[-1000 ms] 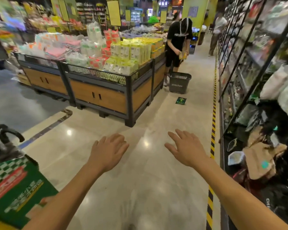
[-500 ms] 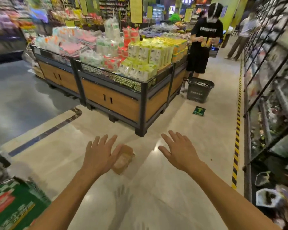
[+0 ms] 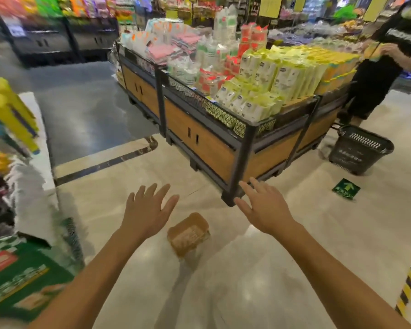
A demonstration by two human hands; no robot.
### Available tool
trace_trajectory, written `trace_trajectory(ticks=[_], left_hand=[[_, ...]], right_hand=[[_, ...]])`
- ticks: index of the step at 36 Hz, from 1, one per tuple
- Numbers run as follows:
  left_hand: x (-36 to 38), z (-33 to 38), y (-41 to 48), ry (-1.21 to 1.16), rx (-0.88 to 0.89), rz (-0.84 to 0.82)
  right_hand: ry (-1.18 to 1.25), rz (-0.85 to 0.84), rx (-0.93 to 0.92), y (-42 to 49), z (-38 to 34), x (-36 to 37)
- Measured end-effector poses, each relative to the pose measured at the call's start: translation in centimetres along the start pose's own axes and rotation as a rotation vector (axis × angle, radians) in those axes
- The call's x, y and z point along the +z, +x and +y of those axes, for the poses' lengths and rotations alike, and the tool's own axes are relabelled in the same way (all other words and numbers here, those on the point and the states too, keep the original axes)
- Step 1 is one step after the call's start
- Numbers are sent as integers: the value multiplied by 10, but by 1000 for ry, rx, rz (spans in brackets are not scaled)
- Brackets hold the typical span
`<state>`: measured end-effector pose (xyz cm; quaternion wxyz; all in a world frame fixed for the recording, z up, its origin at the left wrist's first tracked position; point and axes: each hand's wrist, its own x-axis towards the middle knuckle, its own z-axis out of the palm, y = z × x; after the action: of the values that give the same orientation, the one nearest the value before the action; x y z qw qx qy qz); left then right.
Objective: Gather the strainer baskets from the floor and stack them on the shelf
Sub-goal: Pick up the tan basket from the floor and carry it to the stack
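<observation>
Tan strainer basket near left grip

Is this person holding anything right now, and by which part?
Nothing is held. The left hand and the right hand are both open, fingers spread; the tan strainer basket lies on the floor between them, ungripped.

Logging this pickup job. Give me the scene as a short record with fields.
place: shop aisle, pale floor
target: tan basket on the floor, between the hands, untouched
left hand: open, fingers spread, holding nothing
right hand: open, fingers spread, holding nothing
ahead: display stand stacked with packs
right: dark shopping basket on the floor beside a person
floor mark: green arrow sticker
</observation>
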<state>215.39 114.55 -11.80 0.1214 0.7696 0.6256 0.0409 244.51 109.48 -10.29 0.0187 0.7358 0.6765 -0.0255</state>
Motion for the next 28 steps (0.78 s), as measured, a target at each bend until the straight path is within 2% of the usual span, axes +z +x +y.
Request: trace_trajectory(ticks=[7,14,24,28], left_hand=[[10,22,43,9,-161,13],[20,-1,84,54,-316,-11],[47,-57,163,-51,-429,-37],[56,-72,187,-100,-472,-30]], right_hand=[[-76,-3,-186,88,28,-2],[-46,-29,-321,175,22,8],[55,-158,-350,290,-5,42],[21,-181,-402,318,-13,52]])
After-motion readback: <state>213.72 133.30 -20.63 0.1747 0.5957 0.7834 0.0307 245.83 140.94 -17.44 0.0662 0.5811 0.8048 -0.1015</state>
